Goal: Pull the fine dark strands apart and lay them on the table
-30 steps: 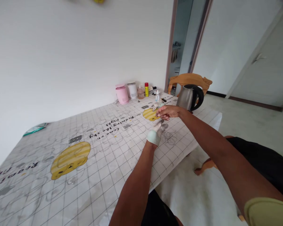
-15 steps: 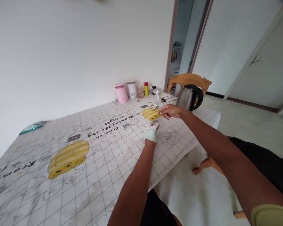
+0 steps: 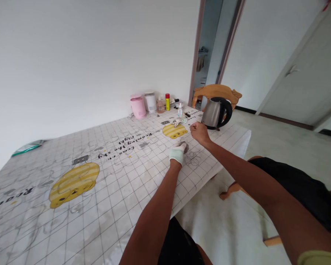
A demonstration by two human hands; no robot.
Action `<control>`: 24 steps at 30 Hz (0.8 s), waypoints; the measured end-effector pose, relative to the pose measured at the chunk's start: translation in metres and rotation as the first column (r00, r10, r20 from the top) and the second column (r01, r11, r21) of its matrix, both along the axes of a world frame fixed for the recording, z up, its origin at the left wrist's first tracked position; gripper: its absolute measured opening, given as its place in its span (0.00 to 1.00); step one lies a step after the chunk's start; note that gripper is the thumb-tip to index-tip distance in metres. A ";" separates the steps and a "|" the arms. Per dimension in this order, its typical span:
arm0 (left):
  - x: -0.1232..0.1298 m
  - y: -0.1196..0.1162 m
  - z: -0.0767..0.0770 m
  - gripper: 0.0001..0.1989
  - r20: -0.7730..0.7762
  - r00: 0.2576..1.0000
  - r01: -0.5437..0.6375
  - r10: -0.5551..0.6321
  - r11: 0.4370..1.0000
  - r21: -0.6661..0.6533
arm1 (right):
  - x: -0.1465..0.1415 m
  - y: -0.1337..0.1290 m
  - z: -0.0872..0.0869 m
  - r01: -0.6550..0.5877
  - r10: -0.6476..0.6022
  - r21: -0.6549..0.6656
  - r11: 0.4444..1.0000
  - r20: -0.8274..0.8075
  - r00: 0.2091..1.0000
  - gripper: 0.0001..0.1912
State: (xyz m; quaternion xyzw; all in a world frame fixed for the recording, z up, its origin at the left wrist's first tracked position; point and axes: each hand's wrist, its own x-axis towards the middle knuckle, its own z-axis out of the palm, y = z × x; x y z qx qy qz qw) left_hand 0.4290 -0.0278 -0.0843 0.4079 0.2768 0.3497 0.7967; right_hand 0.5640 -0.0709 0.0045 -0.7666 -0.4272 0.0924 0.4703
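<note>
two gloves show: the worn glove on your left hand, right of centre in the frame, its long axis running upward and slightly right, fingers foremost, and the loose glove lying higher up. your bare right hand is curled; i cannot tell whether either hand grips anything. one kettle stands just beyond it, two canisters upper centre.

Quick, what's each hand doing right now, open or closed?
Left hand: in a pale glove; can't tell whether open or closed.
Right hand: curled closed; can't tell if it holds anything.
</note>
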 end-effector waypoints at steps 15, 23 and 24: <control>-0.003 -0.004 0.003 0.10 -0.262 0.965 0.074 0.027 0.927 0.367 | -0.024 -0.005 -0.042 0.196 -0.201 0.047 0.980 0.284 0.937 0.14; -0.022 0.006 0.013 0.29 -0.222 0.892 -0.242 0.393 0.832 0.500 | -0.030 -0.004 -0.049 0.214 -0.214 0.033 0.976 0.295 0.931 0.13; -0.021 0.005 0.012 0.30 -0.199 0.901 -0.251 0.385 0.838 0.485 | -0.031 -0.006 -0.049 0.210 -0.211 0.038 0.977 0.297 0.931 0.13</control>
